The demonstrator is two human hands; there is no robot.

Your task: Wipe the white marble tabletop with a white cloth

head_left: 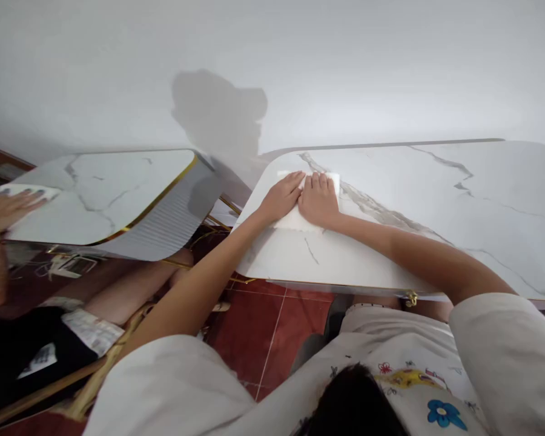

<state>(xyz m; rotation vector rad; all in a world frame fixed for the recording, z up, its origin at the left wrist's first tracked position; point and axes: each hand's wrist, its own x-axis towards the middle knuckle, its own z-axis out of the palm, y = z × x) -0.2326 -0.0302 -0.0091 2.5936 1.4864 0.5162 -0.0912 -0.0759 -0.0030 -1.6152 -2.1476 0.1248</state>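
My left hand (281,197) lies flat on a folded white cloth or paper wipe (294,221), its fingers stretched out. Beside it, my right hand (320,200) presses palm-down on the same white piece, fingers extended towards the wall. The two hands touch at the fingers and thumb. Beneath them is a white table top (436,188) with grey marble veins and a rounded left end. Part of the wipe is hidden under both hands.
On the left stands a second marble-patterned table (131,181) with gold trim and a ribbed grey side. Another person's hand (16,206) rests on a white wipe there. A pale wall (367,72) rises behind both tables. Red floor tiles (258,321) show below.
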